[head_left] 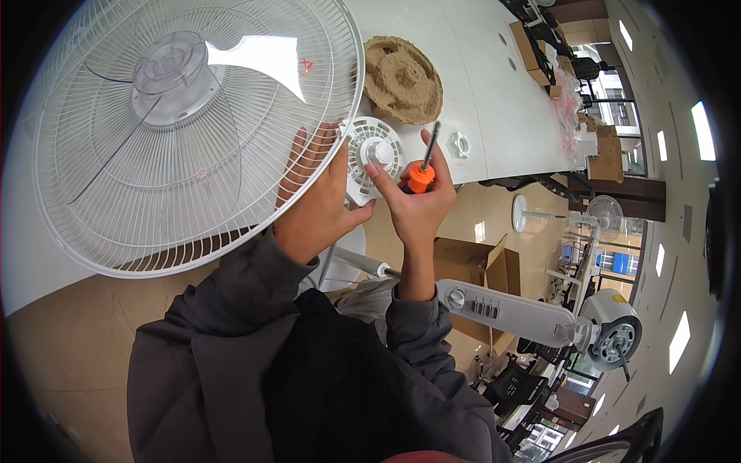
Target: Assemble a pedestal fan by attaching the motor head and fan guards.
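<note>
My left hand (316, 201) grips a white slotted round cover (356, 179) by its left and lower edge, the thumb along its underside. Its fingers show through the wire rim of a large white fan grille (297, 207). In my right hand (421, 212) is a screwdriver (421, 177) with an orange and dark handle, its metal shaft pointing up and away. The right thumb touches the raised round hub at the middle of the cover. Inside the grille are a clear hub (171, 65) and a white triangular sheet (266, 58).
A brown moulded pulp piece (403, 81) and a white ring nut (459, 145) lie on the white table (471, 69). A fan stand with a button panel (505, 312) and motor head (614, 332) leans at right. An open cardboard box (482, 266) stands on the floor.
</note>
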`<action>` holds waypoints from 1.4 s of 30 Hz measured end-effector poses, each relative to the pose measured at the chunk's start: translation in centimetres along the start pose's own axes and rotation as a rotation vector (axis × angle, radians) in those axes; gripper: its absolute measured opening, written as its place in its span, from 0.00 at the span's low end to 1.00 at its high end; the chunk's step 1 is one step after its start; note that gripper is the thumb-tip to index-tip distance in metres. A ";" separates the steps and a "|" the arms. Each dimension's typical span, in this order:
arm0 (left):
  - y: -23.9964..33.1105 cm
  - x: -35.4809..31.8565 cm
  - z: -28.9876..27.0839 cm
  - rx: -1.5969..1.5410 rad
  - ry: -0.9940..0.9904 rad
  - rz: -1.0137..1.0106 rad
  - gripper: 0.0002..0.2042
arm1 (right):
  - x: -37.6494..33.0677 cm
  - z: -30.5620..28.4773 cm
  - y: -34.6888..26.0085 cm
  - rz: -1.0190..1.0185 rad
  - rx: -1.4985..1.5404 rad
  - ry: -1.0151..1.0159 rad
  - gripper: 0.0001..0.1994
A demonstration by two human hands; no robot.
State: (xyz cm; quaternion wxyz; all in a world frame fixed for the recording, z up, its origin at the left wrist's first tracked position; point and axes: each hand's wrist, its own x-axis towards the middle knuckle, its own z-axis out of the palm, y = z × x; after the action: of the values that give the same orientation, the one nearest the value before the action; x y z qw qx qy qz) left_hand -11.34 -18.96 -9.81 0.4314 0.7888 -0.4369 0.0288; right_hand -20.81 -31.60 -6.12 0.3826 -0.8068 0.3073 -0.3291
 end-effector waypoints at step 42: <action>0.2 -0.1 0.4 -0.077 0.014 -0.049 0.51 | 0.1 -1.0 2.9 0.106 0.261 0.111 0.22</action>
State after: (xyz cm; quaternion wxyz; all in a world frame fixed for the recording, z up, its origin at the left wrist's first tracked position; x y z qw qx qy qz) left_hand -11.67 -19.18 -9.98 0.4653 0.7817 -0.4152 0.0068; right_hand -22.23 -33.59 -8.02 0.4837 -0.7132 0.3249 -0.3897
